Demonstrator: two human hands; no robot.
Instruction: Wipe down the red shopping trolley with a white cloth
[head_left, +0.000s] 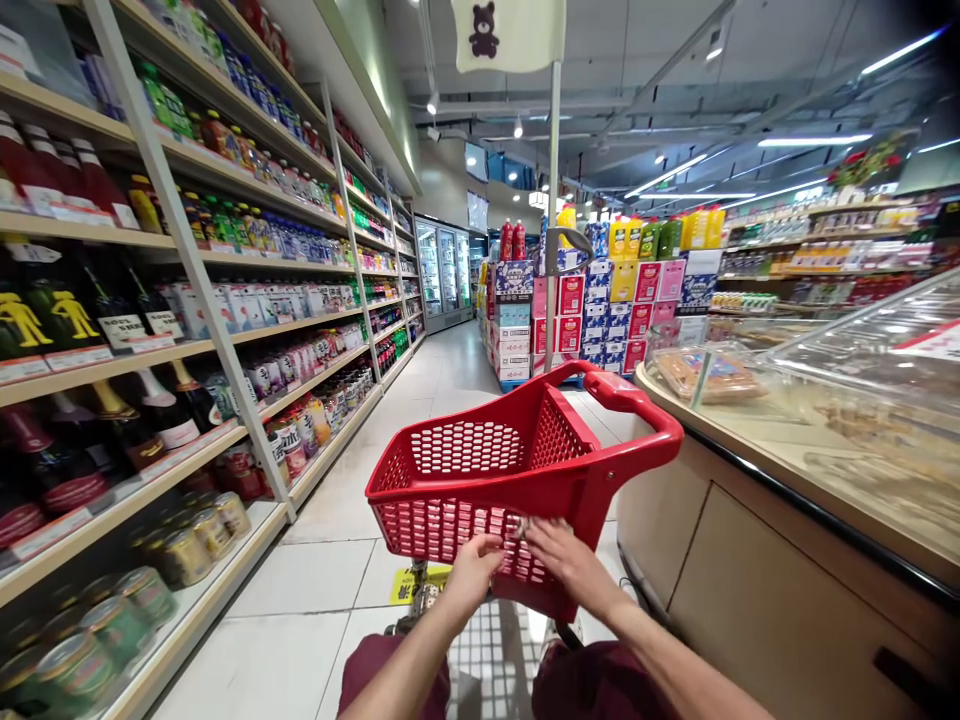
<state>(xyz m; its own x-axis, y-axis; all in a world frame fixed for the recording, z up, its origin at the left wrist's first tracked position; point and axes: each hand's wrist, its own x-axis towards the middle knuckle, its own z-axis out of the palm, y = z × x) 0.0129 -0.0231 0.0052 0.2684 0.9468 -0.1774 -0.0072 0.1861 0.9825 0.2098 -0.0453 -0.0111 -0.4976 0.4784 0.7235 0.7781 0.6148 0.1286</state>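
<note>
- Head view: I see the left hand (475, 570) with its fingers half bent and only a small gap to the thumb; I cannot tell if they pinch something.
- The right hand (564, 562) has its fingers stretched nearly straight and close together, in front of the basket wall. At their tips there is a small pale, patterned thing (523, 526); whether they grip it, I cannot tell.
- The red shopping cart (581, 490) stands upright on the tiled floor (315, 620), directly before both hands. It is of glossy plastic, its walls have many holes, and the curved handle (664, 430) points to the right.
- Left of it are the drink shelves (196, 350); at right is a table (750, 445) carrying a packed food (705, 375).
</note>
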